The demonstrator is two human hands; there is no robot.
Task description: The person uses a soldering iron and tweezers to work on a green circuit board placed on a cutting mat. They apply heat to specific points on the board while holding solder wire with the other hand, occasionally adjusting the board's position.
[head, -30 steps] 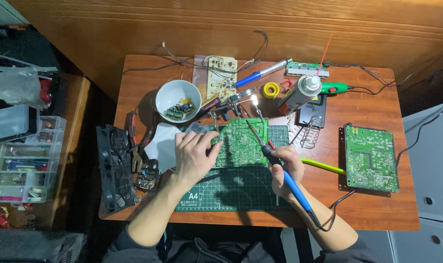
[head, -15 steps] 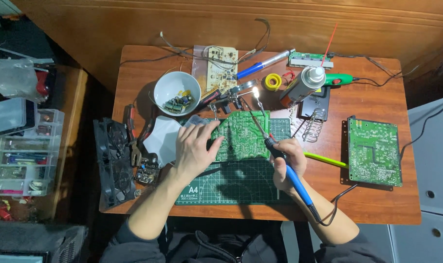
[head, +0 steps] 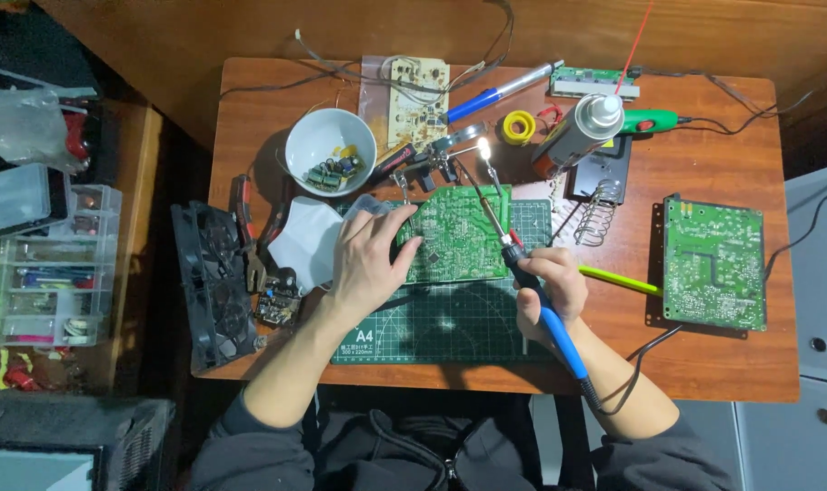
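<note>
On a cluttered reddish wooden desk (head: 704, 364), the left hand (head: 370, 259) lies open, fingers pressing a green printed circuit board (head: 454, 235) on a dark green cutting mat (head: 441, 323). Beside it, the right hand (head: 550, 291) grips a blue-handled soldering iron (head: 532, 282), tip over the board.

Left hand (head: 370, 259) flat on green board (head: 454, 235), board lying on cutting mat (head: 450, 323). Right hand (head: 550, 289) grips blue iron (head: 543, 305), tip angled up-left over board's upper right edge. Small lamp (head: 483, 145) lit just above board. White bowl (head: 330, 152) of parts upper left. Second board (head: 712, 262) far right. Spray can (head: 582, 132) beside yellow tape (head: 520, 126). Black fan (head: 212, 282) at table's left edge.
</note>
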